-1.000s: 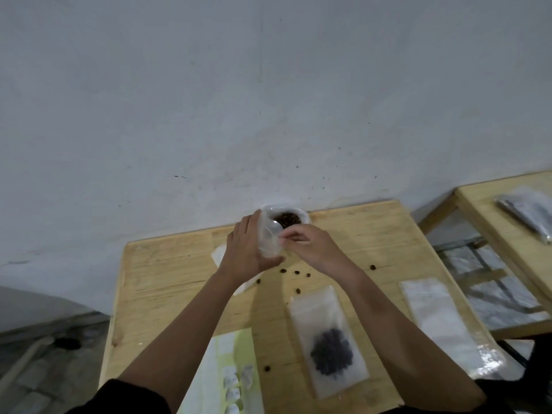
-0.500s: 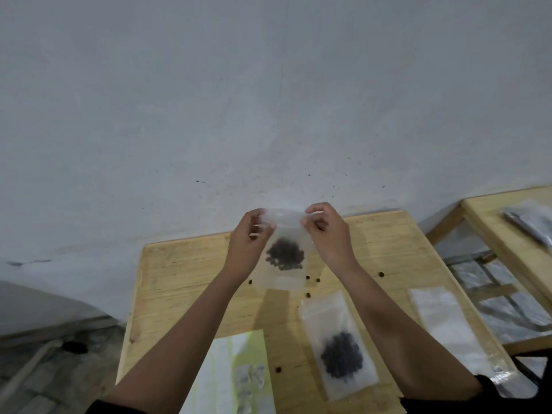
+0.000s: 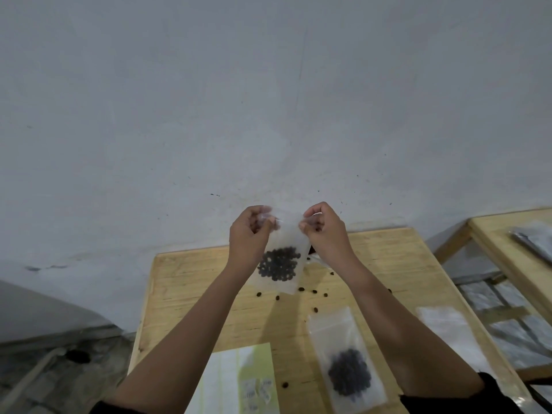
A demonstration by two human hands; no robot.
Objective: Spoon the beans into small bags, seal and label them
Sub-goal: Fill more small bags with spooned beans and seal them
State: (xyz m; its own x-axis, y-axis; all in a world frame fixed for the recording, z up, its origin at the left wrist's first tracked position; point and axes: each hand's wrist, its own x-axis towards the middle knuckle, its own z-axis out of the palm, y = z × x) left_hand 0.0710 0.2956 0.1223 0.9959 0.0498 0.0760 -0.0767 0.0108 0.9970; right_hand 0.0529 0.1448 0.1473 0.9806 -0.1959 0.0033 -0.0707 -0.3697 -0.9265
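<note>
A small clear bag [image 3: 283, 252] with dark beans in its lower half hangs upright above the wooden table [image 3: 191, 282]. My left hand [image 3: 249, 234] pinches its top left corner and my right hand [image 3: 325, 231] pinches its top right corner. A second bag of beans [image 3: 348, 360] lies flat on the table near the front. Several loose beans [image 3: 315, 291] are scattered on the wood under the held bag. A label sheet [image 3: 239, 380] with small white stickers lies at the front left. The bean bowl and the spoon are hidden behind my hands.
A pile of empty clear bags [image 3: 451, 333] lies on the table's right side. A second wooden table [image 3: 507, 252] with a dark packet [image 3: 534, 240] stands at the right. A grey wall rises right behind the table.
A second ago my hands were low at the bowl of beans. They have since lifted the filled bag up and now hold it higher by its top corners.
</note>
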